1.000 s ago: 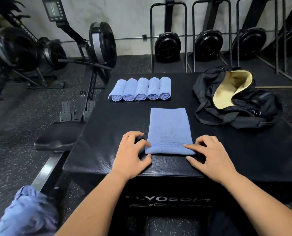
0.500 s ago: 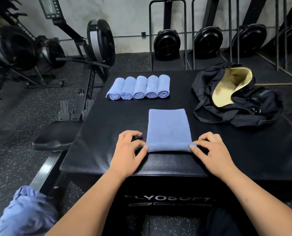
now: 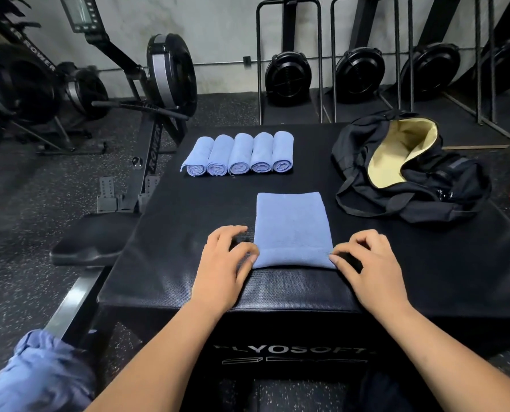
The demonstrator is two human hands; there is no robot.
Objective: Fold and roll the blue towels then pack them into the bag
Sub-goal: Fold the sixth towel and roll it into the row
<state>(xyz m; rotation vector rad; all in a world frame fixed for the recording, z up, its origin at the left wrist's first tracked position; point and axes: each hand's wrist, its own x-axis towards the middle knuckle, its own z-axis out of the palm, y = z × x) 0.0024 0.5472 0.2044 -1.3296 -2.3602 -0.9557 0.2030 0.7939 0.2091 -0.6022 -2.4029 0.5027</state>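
The folded towel (image 3: 292, 224), near-centre on the worktop (image 3: 173, 248), now has its near edge turned over, so rolling has begun. The left hand (image 3: 227, 263) and right hand (image 3: 369, 263) each hold a near corner in a narrow grip. The bag (image 3: 411, 185) waits far right.

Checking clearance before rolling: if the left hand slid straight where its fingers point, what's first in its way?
Probably the folded towel: the left hand angles toward its left edge, thumb touching it.
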